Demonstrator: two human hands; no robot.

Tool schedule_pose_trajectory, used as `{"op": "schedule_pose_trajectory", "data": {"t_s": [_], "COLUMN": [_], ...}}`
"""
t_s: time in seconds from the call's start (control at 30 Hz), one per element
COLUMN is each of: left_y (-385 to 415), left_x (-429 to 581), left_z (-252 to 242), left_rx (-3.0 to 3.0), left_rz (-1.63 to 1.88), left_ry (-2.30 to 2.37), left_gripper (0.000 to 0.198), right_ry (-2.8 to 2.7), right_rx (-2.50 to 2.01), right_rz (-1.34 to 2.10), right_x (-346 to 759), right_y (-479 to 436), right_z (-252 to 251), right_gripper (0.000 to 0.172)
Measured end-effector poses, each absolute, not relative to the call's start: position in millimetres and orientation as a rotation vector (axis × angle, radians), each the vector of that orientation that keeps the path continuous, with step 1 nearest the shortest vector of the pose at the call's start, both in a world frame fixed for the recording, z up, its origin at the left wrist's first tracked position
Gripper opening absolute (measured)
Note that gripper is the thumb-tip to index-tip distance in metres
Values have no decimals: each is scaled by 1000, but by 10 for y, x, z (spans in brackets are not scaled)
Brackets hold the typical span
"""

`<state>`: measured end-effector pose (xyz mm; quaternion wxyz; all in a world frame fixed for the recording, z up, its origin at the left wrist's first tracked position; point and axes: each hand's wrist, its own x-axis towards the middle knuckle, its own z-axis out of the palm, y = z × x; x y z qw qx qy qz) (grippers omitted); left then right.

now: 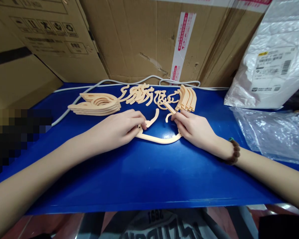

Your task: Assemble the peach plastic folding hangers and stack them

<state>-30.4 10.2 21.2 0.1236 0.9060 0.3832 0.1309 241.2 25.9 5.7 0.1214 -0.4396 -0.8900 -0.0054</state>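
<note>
A curved peach plastic hanger piece (159,139) lies on the blue table (144,176) between my hands. My left hand (119,129) is closed on its left end, where a small hook part (152,120) sticks up. My right hand (193,127) pinches the right end, next to a short straight peach piece (169,108). Behind them lie a stack of curved hanger arms (96,104), a heap of small hooks (139,93) and a row of short curved bars (187,98).
Cardboard boxes (144,36) stand along the back edge. A white cable (89,88) runs behind the parts. A white plastic parcel (271,56) and a clear plastic bag (274,132) sit at the right. A bead bracelet (234,151) is on my right wrist.
</note>
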Motion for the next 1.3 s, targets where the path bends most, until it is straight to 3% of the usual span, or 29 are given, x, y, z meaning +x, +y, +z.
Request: {"op": "schedule_pose_trajectory", "data": {"t_s": [0.1,0.27,0.87,1.3], "left_y": [79,69,50,25], "left_x": [-288,-271,-262,-249], "left_z": [224,259,277,282], "left_rx": [2636,2591,2560,2623], "left_rz": [392,365,278,284], "left_ry": [1155,1171,1102,957], "left_gripper": [20,37,35,16], "right_ry": [-2587,-2590,-2575,-2591], "right_rx": [-1294,-1306,-1357,-1346], "right_rz": [-15,-22,-49,-60], "right_x": [2405,2387,2380,2391], "right_y": [254,243,230,244], "right_z": [64,76,74,69], "right_gripper": [27,28,28,32]}}
